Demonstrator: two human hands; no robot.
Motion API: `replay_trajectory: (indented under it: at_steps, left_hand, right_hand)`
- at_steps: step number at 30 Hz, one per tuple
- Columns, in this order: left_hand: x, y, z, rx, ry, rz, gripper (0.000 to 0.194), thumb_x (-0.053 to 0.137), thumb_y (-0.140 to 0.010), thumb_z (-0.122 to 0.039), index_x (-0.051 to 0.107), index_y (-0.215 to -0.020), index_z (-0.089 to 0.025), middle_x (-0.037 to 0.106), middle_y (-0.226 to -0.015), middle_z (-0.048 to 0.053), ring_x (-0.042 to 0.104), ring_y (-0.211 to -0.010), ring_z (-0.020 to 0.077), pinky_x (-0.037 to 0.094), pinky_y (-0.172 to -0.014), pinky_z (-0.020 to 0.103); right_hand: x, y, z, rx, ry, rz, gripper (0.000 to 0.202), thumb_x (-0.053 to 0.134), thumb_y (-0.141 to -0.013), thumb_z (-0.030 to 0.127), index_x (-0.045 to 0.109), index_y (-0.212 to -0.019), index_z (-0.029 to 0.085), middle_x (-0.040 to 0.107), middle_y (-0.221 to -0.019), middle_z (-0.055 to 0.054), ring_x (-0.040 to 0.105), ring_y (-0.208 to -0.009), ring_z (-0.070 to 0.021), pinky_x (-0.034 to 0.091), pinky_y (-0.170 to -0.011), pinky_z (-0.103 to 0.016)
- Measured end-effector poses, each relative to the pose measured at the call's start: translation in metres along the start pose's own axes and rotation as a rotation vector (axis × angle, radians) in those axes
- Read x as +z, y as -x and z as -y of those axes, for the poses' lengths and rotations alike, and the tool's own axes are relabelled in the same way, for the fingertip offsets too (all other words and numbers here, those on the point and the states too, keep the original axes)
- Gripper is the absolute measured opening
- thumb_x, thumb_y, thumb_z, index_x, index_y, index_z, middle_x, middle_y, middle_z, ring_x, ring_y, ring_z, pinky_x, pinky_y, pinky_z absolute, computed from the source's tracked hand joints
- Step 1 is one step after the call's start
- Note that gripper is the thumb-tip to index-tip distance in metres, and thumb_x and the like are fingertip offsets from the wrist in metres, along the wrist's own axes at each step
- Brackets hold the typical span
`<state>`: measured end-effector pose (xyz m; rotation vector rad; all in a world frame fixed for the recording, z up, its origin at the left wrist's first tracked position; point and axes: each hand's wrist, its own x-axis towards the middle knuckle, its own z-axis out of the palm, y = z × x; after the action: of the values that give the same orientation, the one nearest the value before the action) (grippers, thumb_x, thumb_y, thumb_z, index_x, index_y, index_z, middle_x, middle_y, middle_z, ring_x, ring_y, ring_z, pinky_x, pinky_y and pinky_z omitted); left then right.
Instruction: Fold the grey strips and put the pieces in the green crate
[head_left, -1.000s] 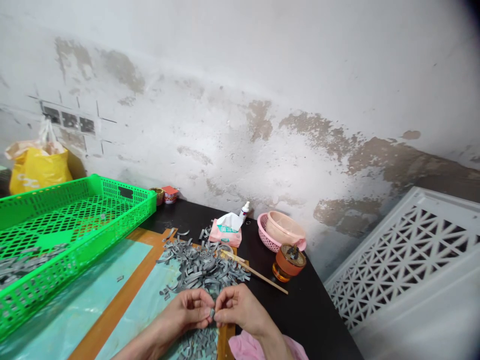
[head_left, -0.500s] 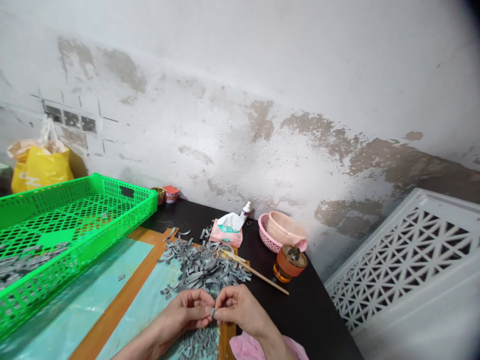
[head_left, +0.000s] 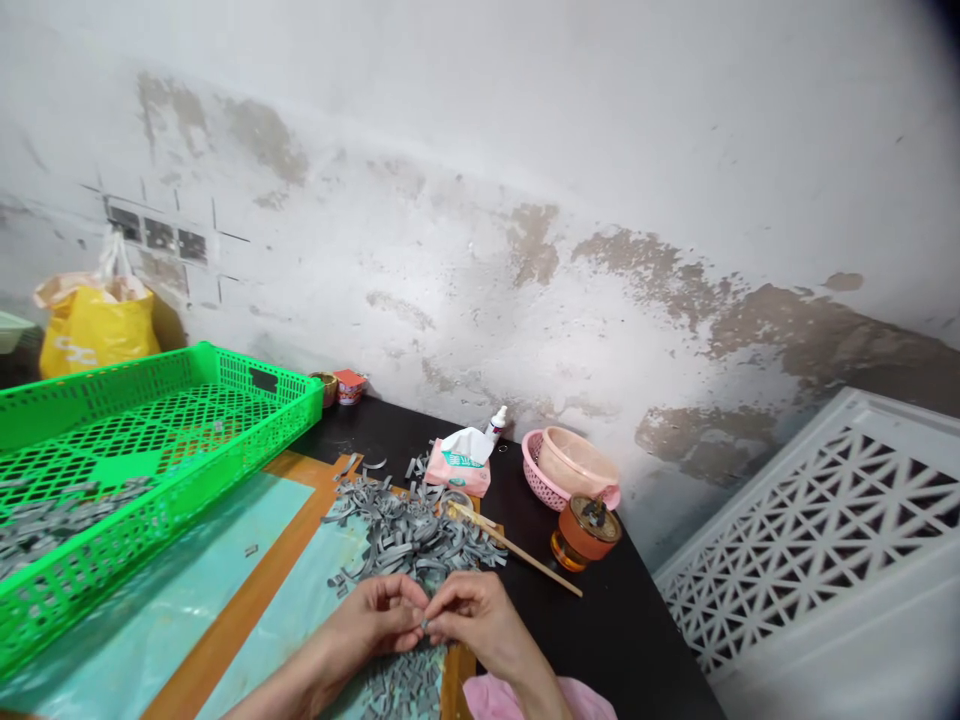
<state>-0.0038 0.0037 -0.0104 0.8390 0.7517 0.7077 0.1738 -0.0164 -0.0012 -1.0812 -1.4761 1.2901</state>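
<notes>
My left hand (head_left: 384, 618) and my right hand (head_left: 480, 622) meet fingertip to fingertip at the lower middle of the head view. Both pinch a small grey strip (head_left: 425, 625), mostly hidden by the fingers. Just beyond them lies a heap of loose grey strips (head_left: 416, 535), many of them curved. Smaller grey pieces (head_left: 405, 685) are scattered beneath my hands on the pale green sheet (head_left: 289, 600). What the strips are made of I cannot tell.
A green plastic crate (head_left: 225, 440) with grey strips stands at left. Beyond the heap are a tissue pack (head_left: 457, 475), a white bottle (head_left: 496, 424) and a wooden stick (head_left: 544, 572). Pink baskets (head_left: 574, 465) and an amber jar (head_left: 585, 535) stand at right, near a white lattice panel (head_left: 810, 530).
The view has shifted slightly, so the scene sits a little farther right. My fingertips have closed in around the small grey strip, which shows less than before.
</notes>
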Motion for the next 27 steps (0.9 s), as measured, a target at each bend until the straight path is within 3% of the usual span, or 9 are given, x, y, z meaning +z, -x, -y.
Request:
replay_trajectory:
  at_steps: [3,6,10,17,20,22,25,27]
  left_hand:
    - [0.000,0.000,0.002,0.025,-0.059,-0.028,0.036,0.089,-0.053,-0.041,0.069,-0.066,-0.014,0.072,-0.059,0.003,0.057,-0.051,0.0089,0.039,-0.053,0.018]
    - [0.002,0.000,-0.001,0.067,-0.082,-0.038,0.037,0.089,-0.053,-0.042,0.069,-0.066,-0.013,0.069,-0.058,0.002,0.055,-0.050,0.0089,0.039,-0.052,0.019]
    - [0.007,0.006,-0.011,0.090,-0.040,-0.039,0.032,0.090,-0.054,-0.036,0.070,-0.065,-0.012,0.066,-0.057,0.000,0.055,-0.051,0.0083,0.040,-0.053,0.018]
    - [0.003,0.011,-0.023,0.089,0.219,-0.102,0.022,0.089,-0.061,-0.020,0.072,-0.074,-0.015,0.067,-0.062,-0.003,0.063,-0.059,0.0078,0.049,-0.063,0.016]
    - [0.001,0.008,-0.019,0.113,0.334,-0.098,0.035,0.090,-0.058,-0.017,0.075,-0.089,-0.017,0.074,-0.079,0.001,0.068,-0.070,0.0111,0.052,-0.074,0.021]
    - [0.001,0.005,-0.013,0.144,0.340,-0.028,0.043,0.091,-0.056,-0.018,0.075,-0.096,-0.017,0.075,-0.085,0.005,0.069,-0.075,0.0144,0.051,-0.078,0.023]
    - [0.002,0.000,-0.003,0.190,0.280,0.057,0.035,0.091,-0.056,-0.023,0.078,-0.087,-0.013,0.075,-0.079,0.007,0.067,-0.075,0.0162,0.049,-0.076,0.023]
    - [0.003,-0.002,0.001,0.201,0.257,0.027,0.029,0.091,-0.056,-0.026,0.078,-0.080,-0.014,0.072,-0.070,0.004,0.063,-0.067,0.0129,0.046,-0.067,0.021]
  right_hand:
    - [-0.001,0.003,0.006,-0.111,0.229,0.019,0.008,0.075,-0.073,0.024,0.076,-0.067,0.019,0.061,-0.064,0.000,0.060,-0.058,-0.0138,0.044,-0.055,-0.023]
    - [-0.001,0.007,0.014,-0.249,0.410,0.074,0.016,0.063,-0.082,0.015,0.074,-0.073,0.021,0.062,-0.072,0.000,0.058,-0.070,-0.0149,0.043,-0.065,-0.024]
    - [0.001,0.010,0.022,-0.336,0.485,0.108,0.022,0.051,-0.088,0.012,0.070,-0.084,0.022,0.059,-0.083,-0.002,0.058,-0.078,-0.0155,0.042,-0.071,-0.025]
    - [0.004,0.009,0.022,-0.357,0.293,-0.062,0.012,0.059,-0.085,0.015,0.062,-0.075,0.020,0.057,-0.079,-0.001,0.056,-0.076,-0.0160,0.042,-0.070,-0.026]
    - [0.005,0.006,0.015,-0.304,0.099,-0.080,0.010,0.061,-0.087,0.023,0.062,-0.077,0.020,0.058,-0.079,-0.002,0.058,-0.071,-0.0159,0.046,-0.066,-0.027]
    - [0.007,0.004,0.011,-0.277,-0.037,-0.098,0.012,0.063,-0.086,0.028,0.062,-0.078,0.020,0.059,-0.080,-0.002,0.060,-0.069,-0.0163,0.048,-0.064,-0.028]
    - [0.011,0.002,0.008,-0.285,-0.096,-0.142,0.014,0.069,-0.082,0.030,0.064,-0.075,0.020,0.059,-0.077,-0.001,0.059,-0.069,-0.0164,0.048,-0.065,-0.028]
    - [0.013,0.002,0.008,-0.319,-0.043,-0.176,0.014,0.073,-0.079,0.029,0.066,-0.070,0.020,0.059,-0.076,-0.001,0.058,-0.072,-0.0167,0.046,-0.069,-0.028]
